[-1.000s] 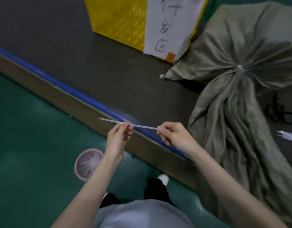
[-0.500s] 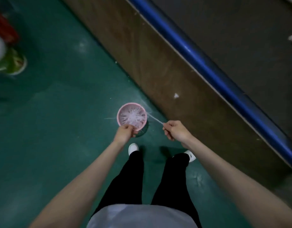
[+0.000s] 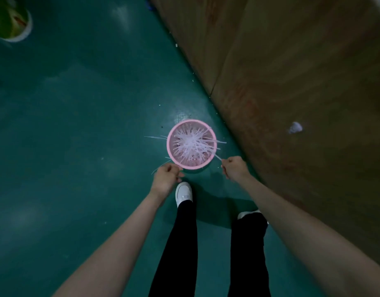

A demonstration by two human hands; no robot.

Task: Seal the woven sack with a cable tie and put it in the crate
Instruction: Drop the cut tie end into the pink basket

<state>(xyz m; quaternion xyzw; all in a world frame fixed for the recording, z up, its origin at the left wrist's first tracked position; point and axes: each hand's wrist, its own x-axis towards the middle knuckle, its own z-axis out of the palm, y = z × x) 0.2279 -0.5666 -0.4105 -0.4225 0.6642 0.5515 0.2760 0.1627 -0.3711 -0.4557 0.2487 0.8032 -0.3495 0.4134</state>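
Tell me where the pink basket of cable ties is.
The pink basket stands on the green floor, beyond the left hand and right hand, beside the brown wall.

Plastic on a glossy floor
Pink perforated plastic basket, translucent plastic ties; glossy green floor; matt brown wood panel.

No readable text, label, brand or number anywhere in view. Green-and-white container at top left carries printed pattern, too blurred to make out. Pink basket, wooden panel, white shoe: no markings visible.
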